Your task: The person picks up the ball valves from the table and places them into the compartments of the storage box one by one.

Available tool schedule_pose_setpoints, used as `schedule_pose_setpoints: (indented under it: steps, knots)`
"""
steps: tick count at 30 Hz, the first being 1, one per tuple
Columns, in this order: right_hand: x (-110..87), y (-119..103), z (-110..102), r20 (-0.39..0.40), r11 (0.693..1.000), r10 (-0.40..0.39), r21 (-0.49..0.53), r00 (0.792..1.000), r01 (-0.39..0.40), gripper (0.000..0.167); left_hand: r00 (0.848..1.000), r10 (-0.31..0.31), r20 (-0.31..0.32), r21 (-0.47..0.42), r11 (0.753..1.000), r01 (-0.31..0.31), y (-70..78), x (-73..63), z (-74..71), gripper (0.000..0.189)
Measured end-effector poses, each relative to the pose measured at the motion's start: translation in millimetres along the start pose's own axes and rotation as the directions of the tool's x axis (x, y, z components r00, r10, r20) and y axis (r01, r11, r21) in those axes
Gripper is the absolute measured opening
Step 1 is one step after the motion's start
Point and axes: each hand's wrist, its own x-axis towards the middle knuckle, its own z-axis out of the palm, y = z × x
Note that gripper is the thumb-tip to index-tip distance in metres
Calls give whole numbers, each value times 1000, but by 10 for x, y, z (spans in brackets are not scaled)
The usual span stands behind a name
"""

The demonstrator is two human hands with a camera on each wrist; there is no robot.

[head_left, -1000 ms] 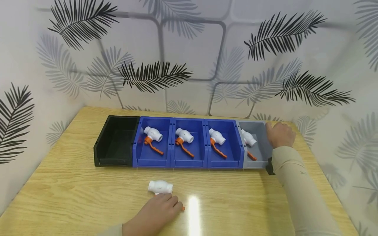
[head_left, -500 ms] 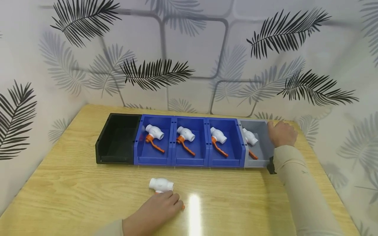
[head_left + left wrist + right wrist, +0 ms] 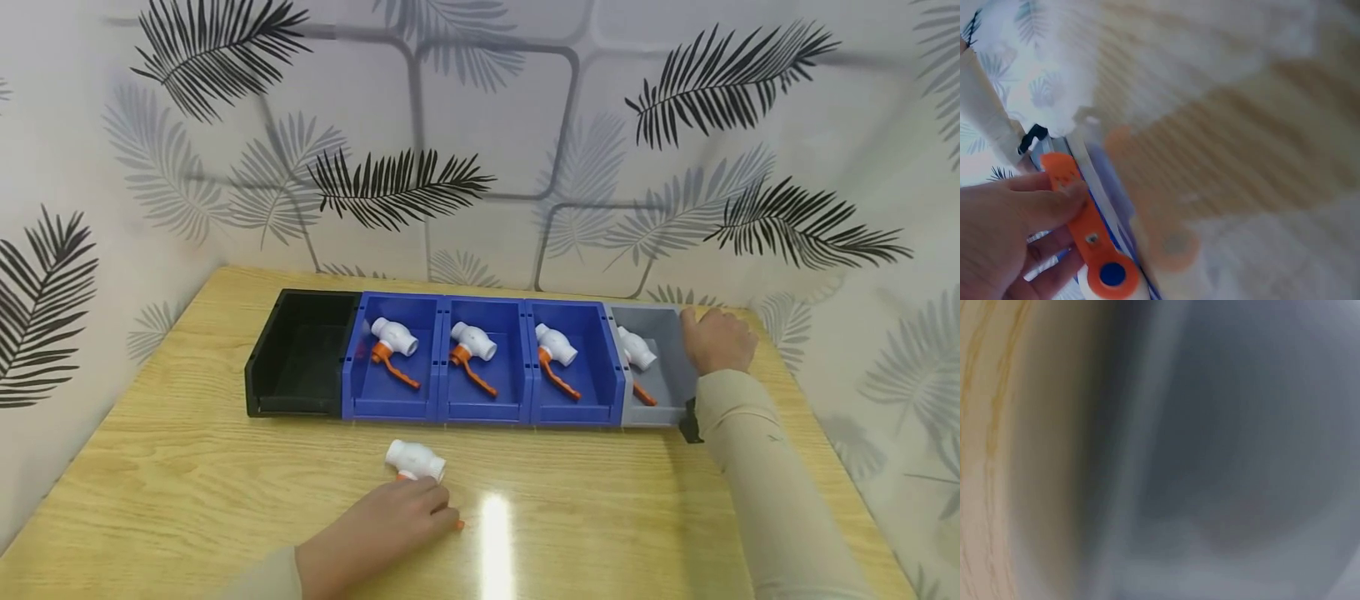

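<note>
In the head view my left hand (image 3: 386, 521) is low in the middle, in front of the bin row. It holds a white ball valve (image 3: 415, 460) by its orange lever; in the left wrist view the thumb presses on the orange lever (image 3: 1085, 219), with fingers behind it. The lever is mostly covered by the hand in the head view. At the far right, my right hand (image 3: 720, 342) grips the right wall of the grey bin (image 3: 671, 367), its fingertips partly hidden. A similar ball valve (image 3: 637, 348) lies in that bin. The right wrist view is a close blur of grey plastic.
Left of the grey bin stand three joined blue bins (image 3: 480, 412), each holding one white valve with an orange lever. A black bin (image 3: 300, 358) ends the row on the left. Behind the wooden table (image 3: 187, 492) rises a leaf-patterned wall (image 3: 487, 125).
My left hand has shifted slightly away from me, and the valve's body has tilted and moved a little toward the bins. The right hand stays at the grey bin.
</note>
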Motion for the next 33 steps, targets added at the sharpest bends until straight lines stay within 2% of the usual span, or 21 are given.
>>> schedule_pose_setpoints:
  steps: [5,9,12,15,18,24,29,33]
  knots:
    - [38,-1,5,-3,1000,-17,-5,1000,17,77,998,69,-8,72,995,-68,-73,-41,-42,18]
    - [61,-3,11,-3,1000,-15,-12,1000,15,76,995,102,-19,43,994,-101,-121,-68,-108,25]
    - [54,-2,6,-6,1000,-9,-10,1000,9,76,989,125,-76,24,992,-124,-154,-72,-148,17]
    - [42,3,0,-7,1000,-5,-10,1000,5,77,978,154,-142,40,988,-150,-176,-63,-192,31]
    - [32,10,2,-5,1000,-4,-11,1000,4,78,969,171,-177,63,985,-162,-197,-48,-252,50]
    - [19,14,14,-6,1000,-3,-7,1000,3,77,953,178,-244,90,983,-161,-302,-44,-444,47]
    - [15,11,14,-11,1000,0,-4,1000,0,76,931,148,-334,101,988,-120,-500,-77,-668,42]
    - [13,3,3,-9,1000,-5,-6,1000,5,76,899,142,-413,108,988,-106,-651,-103,-866,37]
